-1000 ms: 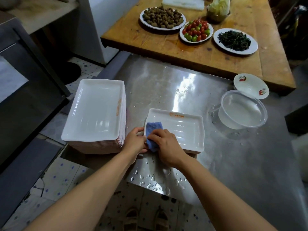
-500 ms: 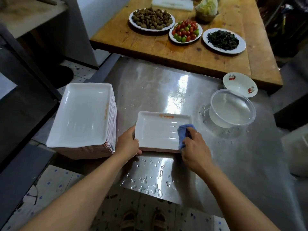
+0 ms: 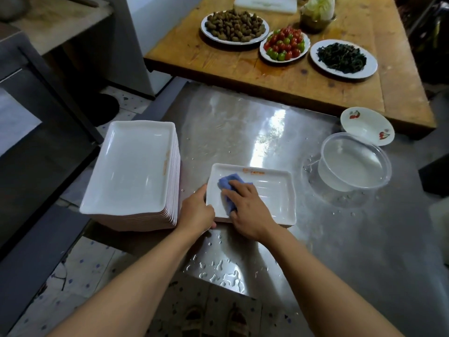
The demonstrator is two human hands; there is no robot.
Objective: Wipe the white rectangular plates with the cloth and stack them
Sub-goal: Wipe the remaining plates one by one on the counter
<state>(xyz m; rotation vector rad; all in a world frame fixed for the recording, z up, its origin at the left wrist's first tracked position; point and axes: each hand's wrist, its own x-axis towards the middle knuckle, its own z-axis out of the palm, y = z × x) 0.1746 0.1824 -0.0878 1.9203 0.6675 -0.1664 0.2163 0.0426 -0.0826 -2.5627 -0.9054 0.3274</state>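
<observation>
So the left hand [image 3: 197, 213] grips the plate [image 3: 267, 198] by its near-left corner, probably so it won't slide on the wet counter [image 3: 243, 132], while the right hand [image 3: 249, 210] presses the blue cloth [image 3: 227, 184] inside it. The stack [image 3: 131, 171] sits just left, handy.

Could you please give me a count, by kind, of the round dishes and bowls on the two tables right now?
Round plates with food: 3, peanuts, tomatoes, dark greens
Small cherry-patterned bowl: 1
Clear plastic bowl: 1
Total: 5
</observation>
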